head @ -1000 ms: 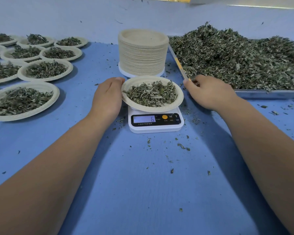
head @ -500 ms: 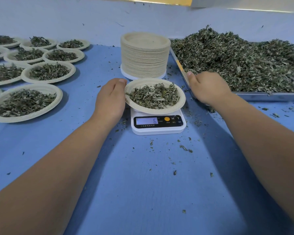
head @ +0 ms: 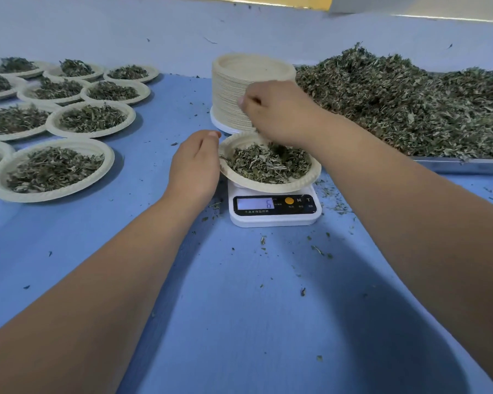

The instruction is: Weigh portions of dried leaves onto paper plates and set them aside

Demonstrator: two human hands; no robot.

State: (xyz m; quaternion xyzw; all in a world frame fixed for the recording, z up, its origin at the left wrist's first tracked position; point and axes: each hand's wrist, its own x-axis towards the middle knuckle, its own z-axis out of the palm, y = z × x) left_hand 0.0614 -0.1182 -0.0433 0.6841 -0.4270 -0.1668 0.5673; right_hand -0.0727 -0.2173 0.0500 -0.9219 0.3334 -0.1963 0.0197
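Head view: a white digital scale (head: 273, 216) is seen near the middle of the blue-covered bench (head: 239, 322), and a 6 is shown on its display. A paper plate (head: 249, 183) is set on the scale, and a portion of dried leaves (head: 265, 166) is spread inside it.

The left hand (head: 195, 163) is laid against the plate's rim at 9 o'clock, back turned up and thumb tip near the rim's far side. Its fingers are bent down and hidden, so it cannot be told whether the rim is gripped.

The right hand (head: 279, 112) is held over the plate's 12 o'clock edge and is somewhat blurred. Its fingers are curled together and pointed down at the portion. Whether a pinch of leaves is kept between them cannot be told.

A stack of empty plates (head: 231, 89) is placed just beyond the scale at 12 o'clock and is partly covered by the right hand.

At 2 o'clock of the scale a metal tray (head: 461, 165) is found, on which a large heap of dried leaves (head: 410, 109) is piled.

From 9 to 11 o'clock of the scale, well apart from it, filled plates (head: 0, 183) are laid out in rows, some overlapping at their rims.

Leaf crumbs (head: 317, 249) are scattered on the bench around the scale, mostly at 3 to 6 o'clock.
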